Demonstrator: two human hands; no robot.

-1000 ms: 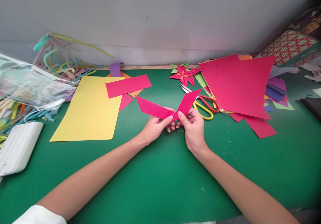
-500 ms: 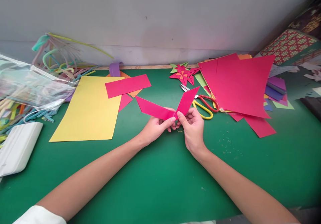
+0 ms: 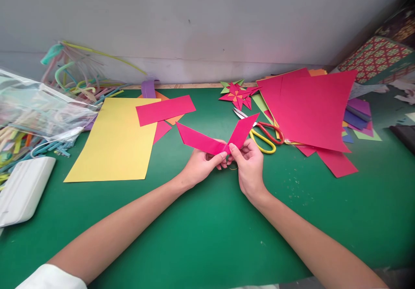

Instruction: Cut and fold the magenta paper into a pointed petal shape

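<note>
A folded red paper piece point(image 3: 201, 139) with two slanted arms spreads in a V above the green table. My left hand point(image 3: 205, 164) pinches it near the bottom of the V, thumb on top. From the other side my right hand point(image 3: 249, 163) grips the same spot, its thumb pressed beside the left one. Some fingertips are hidden behind the paper. Just beyond my right hand lie scissors point(image 3: 264, 137) with one red and one yellow handle loop. A red and green paper flower point(image 3: 238, 95) rests behind the scissors.
A yellow sheet point(image 3: 113, 146) lies left, with a red paper strip point(image 3: 166, 109) overlapping it. Large red sheets point(image 3: 308, 107) are stacked at right. Pipe cleaners point(image 3: 90, 88), a clear plastic bag point(image 3: 42, 107) and a white device point(image 3: 27, 189) occupy the left side. A wall point(image 3: 194, 25) stands behind.
The right arm of the folded paper tips slightly lower. Both hands keep their hold in almost the same place.
</note>
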